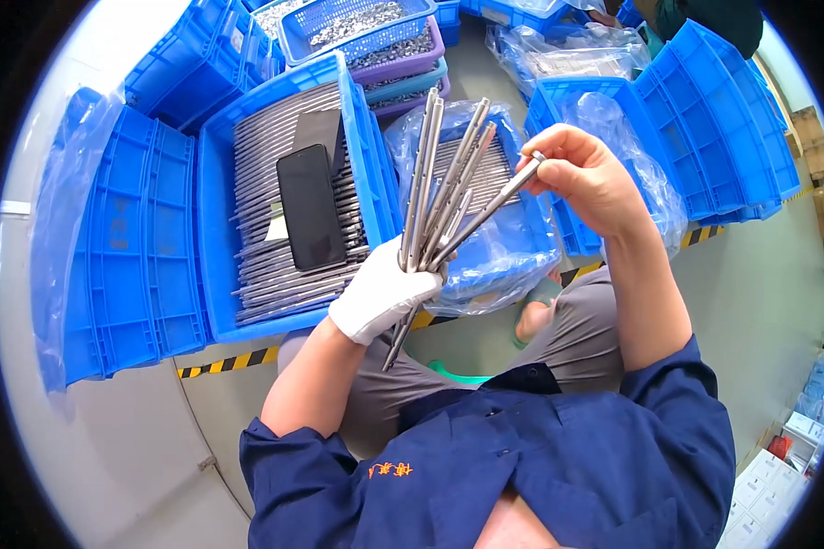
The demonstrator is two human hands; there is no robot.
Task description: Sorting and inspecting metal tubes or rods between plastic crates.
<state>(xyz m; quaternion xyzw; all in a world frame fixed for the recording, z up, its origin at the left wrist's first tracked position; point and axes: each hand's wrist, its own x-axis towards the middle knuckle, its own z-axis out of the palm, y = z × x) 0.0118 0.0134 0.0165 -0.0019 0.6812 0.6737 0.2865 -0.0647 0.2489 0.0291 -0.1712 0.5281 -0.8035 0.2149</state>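
Note:
My left hand (384, 288), in a white glove, is closed round a bundle of metal rods (420, 183) that fan out at the top. The bare right hand (588, 174) pinches the upper end of one metal rod (508, 189) between thumb and fingertips. That rod leans away from the others, and its lower end meets the bundle at the glove. Behind the bundle sits a blue crate lined with clear plastic (513, 242), with more rods lying in it. To the left, a blue crate (212, 229) is filled with rods laid in rows. On them rests a black smartphone (311, 209).
Stacked blue crates (124, 238) stand at far left, others (705, 128) at right. Baskets of small metal parts (357, 27) are piled at the back. Yellow-black floor tape (229, 362) runs below the crates. At the top right, part of another person (714, 23) shows.

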